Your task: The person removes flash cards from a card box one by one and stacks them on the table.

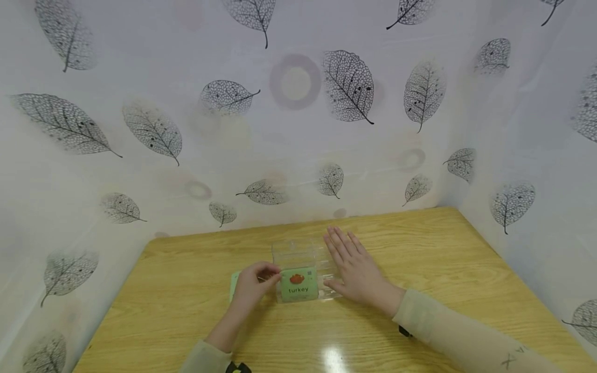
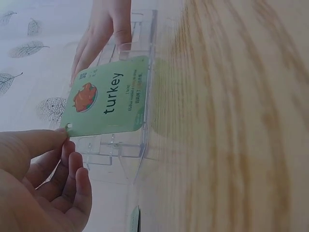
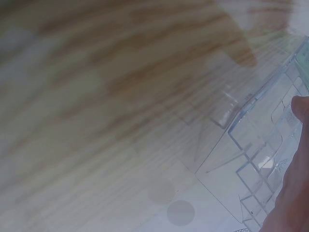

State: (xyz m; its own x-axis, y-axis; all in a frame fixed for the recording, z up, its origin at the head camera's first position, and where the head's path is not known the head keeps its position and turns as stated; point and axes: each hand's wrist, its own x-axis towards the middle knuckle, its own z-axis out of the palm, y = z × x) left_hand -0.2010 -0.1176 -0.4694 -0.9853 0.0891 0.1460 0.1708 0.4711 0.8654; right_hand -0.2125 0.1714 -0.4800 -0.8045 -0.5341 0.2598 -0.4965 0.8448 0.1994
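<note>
A clear plastic stand with stepped slots sits on the wooden table. A green flash card printed with "turkey" and a roast bird stands upright at its front left. My left hand pinches the card's upper left corner, by a small punched hole, between thumb and fingertip; the other fingers curl loosely below. My right hand lies over the stand's right side, fingers straight and thumb spread toward the card. In the right wrist view, its thumb overlaps the clear ribs of the stand.
Another green card lies flat left of the stand, partly covered by my left hand. Behind the wooden table hangs a pale curtain with dark leaf prints, which also runs along both sides.
</note>
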